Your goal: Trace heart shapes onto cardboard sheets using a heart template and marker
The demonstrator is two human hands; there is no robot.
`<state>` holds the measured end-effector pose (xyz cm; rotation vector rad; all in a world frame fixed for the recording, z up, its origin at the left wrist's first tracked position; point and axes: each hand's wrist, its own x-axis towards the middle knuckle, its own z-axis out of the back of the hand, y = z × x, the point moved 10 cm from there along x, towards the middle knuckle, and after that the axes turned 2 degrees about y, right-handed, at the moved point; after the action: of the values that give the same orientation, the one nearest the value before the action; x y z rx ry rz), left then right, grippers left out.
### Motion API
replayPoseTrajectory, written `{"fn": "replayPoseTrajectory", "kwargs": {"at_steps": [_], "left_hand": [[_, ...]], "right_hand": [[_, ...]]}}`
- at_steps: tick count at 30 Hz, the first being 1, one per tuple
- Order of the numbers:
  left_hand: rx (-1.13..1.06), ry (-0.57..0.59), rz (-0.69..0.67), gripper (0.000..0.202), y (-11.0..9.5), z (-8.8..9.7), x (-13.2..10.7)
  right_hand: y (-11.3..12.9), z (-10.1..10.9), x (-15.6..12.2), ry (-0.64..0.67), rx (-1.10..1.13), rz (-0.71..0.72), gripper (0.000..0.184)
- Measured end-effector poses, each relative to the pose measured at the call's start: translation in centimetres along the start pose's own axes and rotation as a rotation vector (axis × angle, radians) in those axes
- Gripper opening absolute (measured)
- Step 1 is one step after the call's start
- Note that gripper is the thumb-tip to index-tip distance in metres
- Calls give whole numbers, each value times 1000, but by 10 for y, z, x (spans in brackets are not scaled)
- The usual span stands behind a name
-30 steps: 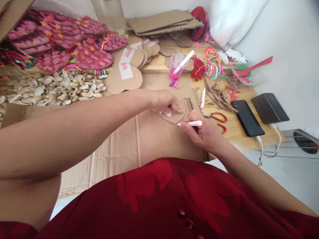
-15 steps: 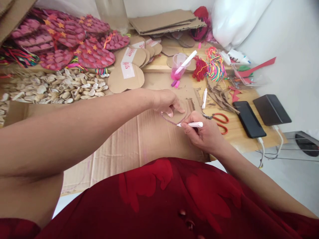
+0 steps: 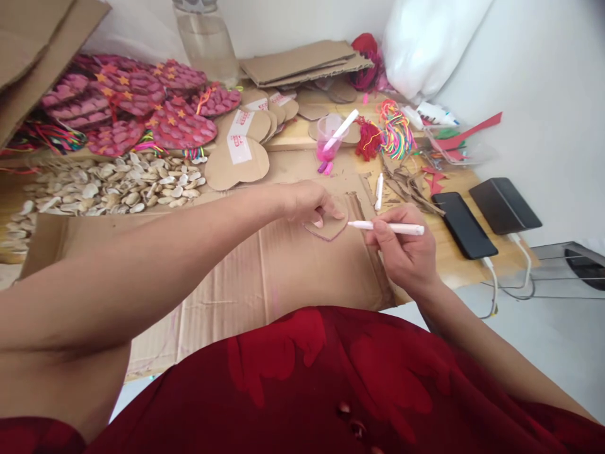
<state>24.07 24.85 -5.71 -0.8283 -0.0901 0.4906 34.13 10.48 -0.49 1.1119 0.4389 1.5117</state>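
Note:
My left hand [image 3: 314, 205] rests on a small cardboard heart [image 3: 328, 230], its thumb and index finger apart and pressing down from above. Purple marker shows along the heart's lower edge. Beneath lies a large sheet of cardboard [image 3: 227, 271]. In my right hand [image 3: 406, 249] is a white marker [image 3: 399, 228], pinched between thumb and fingers. The marker's tip points left, close to the heart's right edge; whether it touches cannot be made out. A marker cap or second white marker [image 3: 379, 192] lies just above my right hand.
Peanut shells [image 3: 118, 183] are heaped at left, below pink decorated pieces [image 3: 179, 126]. Larger cardboard hearts [image 3: 236, 167] are stacked behind my left hand. A plastic cup [image 3: 331, 135] holds a white marker. Colourful yarn [image 3: 396, 132], cardboard scraps [image 3: 406, 180] and a phone [image 3: 466, 224] lie to the right.
The marker in my right hand has lifted from the heart's bottom tip and moved up and right. The orange-handled scissors are now hidden behind that hand. My left hand keeps pressing the heart.

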Motion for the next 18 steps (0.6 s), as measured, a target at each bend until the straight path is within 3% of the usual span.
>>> {"fn": "replayPoseTrajectory", "kwargs": {"at_steps": [3, 6, 9, 13, 18], "left_hand": [[96, 70, 13, 41, -5, -3, -11], [179, -105, 41, 39, -11, 17, -28], [288, -247, 70, 57, -18, 25, -46], [438, -220, 155, 101, -19, 4, -55], [536, -207, 251, 100, -19, -15, -56]], "right_hand": [[-20, 1, -13, -68, 145, -88, 13], [-31, -4, -25, -88, 129, -109, 16], [-31, -7, -31, -100, 31, -67, 16], [-24, -9, -29, -83, -86, 7, 16], [-20, -9, -26, -84, -126, 36, 15]]}}
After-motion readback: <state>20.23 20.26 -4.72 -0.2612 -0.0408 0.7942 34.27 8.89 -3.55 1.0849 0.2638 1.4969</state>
